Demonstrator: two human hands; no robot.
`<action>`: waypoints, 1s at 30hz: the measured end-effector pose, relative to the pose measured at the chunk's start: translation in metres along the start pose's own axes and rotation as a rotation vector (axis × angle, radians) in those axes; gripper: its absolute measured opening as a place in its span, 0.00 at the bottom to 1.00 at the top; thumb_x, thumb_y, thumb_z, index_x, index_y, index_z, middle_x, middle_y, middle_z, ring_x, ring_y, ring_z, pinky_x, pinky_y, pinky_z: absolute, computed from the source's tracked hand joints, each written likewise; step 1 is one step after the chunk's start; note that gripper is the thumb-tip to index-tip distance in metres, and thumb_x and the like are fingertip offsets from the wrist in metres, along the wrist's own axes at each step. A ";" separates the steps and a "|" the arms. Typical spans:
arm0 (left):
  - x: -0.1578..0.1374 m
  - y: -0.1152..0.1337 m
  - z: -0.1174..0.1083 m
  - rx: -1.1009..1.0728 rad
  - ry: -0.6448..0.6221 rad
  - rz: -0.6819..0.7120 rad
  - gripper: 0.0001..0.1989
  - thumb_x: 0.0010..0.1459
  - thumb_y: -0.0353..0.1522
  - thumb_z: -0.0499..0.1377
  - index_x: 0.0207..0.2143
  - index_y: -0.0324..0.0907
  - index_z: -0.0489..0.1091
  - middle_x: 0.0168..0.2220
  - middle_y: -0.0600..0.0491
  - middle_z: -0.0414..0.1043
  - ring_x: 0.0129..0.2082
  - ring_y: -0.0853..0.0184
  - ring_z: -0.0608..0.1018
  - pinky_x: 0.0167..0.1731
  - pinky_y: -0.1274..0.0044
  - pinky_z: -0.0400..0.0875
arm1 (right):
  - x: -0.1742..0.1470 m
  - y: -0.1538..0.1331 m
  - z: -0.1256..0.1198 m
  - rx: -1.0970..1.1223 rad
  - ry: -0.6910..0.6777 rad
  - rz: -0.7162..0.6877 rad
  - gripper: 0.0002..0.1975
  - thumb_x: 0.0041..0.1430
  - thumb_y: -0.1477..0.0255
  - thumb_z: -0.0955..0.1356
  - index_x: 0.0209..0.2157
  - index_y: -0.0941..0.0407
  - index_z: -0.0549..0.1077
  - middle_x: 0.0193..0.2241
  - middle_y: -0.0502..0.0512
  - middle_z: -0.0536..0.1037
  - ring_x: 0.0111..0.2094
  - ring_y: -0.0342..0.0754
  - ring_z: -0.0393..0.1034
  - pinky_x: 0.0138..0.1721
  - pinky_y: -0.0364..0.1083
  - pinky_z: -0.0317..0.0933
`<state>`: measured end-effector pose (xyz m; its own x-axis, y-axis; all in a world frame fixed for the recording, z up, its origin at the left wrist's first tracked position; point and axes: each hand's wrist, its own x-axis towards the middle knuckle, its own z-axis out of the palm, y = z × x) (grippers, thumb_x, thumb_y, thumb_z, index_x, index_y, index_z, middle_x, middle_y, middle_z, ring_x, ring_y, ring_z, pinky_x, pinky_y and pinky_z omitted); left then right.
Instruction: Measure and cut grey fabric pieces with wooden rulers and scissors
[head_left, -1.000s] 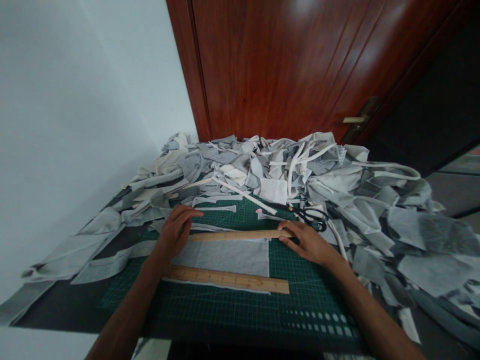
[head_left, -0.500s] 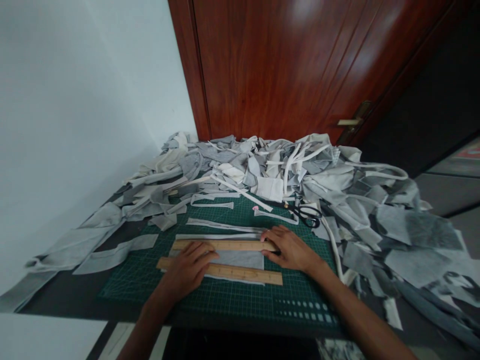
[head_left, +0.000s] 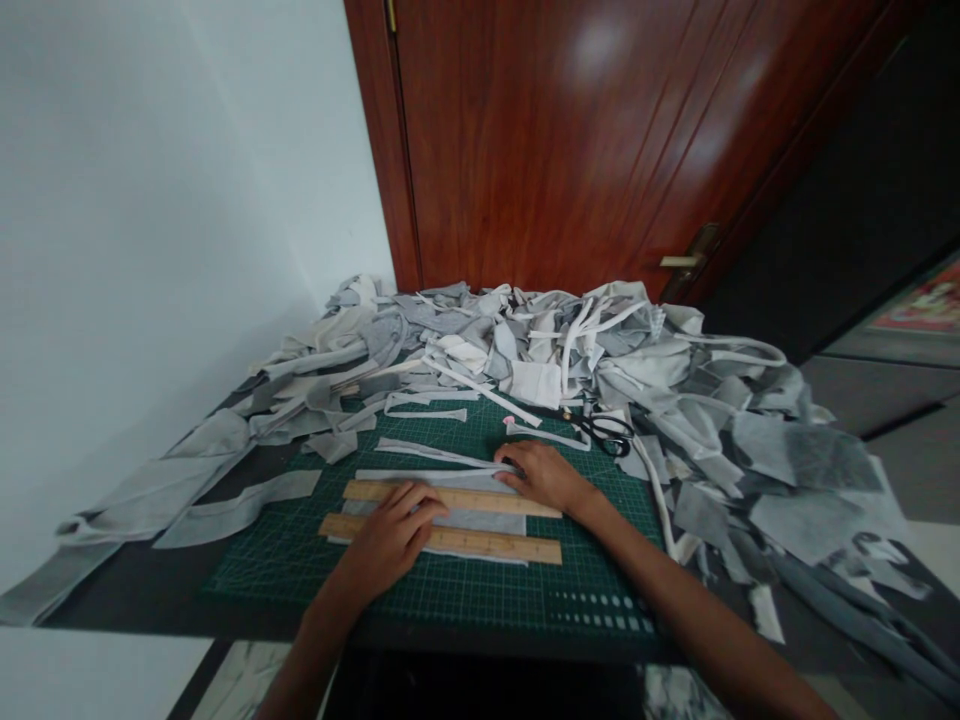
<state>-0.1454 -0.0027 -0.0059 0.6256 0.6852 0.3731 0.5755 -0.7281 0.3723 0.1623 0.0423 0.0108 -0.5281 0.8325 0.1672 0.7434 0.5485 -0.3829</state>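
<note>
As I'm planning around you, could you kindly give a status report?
Left hand across both wooden rulers. Right hand at far edge of gray fabric. Black-handled scissors beyond, clear of rulers.

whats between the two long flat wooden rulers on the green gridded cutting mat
The head view shows flat light-grey fabric there, partly hidden by the left hand; past the fabric's right end, a bit of green gridded cutting mat.

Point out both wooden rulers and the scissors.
Far ruler [head_left: 487, 501]: head view, bare wood right of the left hand [head_left: 397, 530].
Near ruler [head_left: 491, 544]: head view, right-hand stretch of its face.
Scissors [head_left: 588, 423]: head view, black shank between pivot and handle loops.
</note>
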 end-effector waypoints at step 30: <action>0.002 0.004 -0.006 -0.075 0.018 -0.006 0.14 0.67 0.22 0.51 0.40 0.45 0.73 0.44 0.52 0.73 0.48 0.62 0.74 0.50 0.71 0.72 | 0.062 -0.016 -0.031 0.214 -0.353 -0.137 0.06 0.57 0.73 0.71 0.28 0.57 0.72 0.24 0.46 0.72 0.26 0.40 0.63 0.30 0.40 0.54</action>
<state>-0.1453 -0.0040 0.0011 0.6125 0.6900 0.3857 0.5378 -0.7213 0.4364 0.1302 0.0871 0.0551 -0.7518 0.6549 -0.0768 0.5741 0.5928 -0.5647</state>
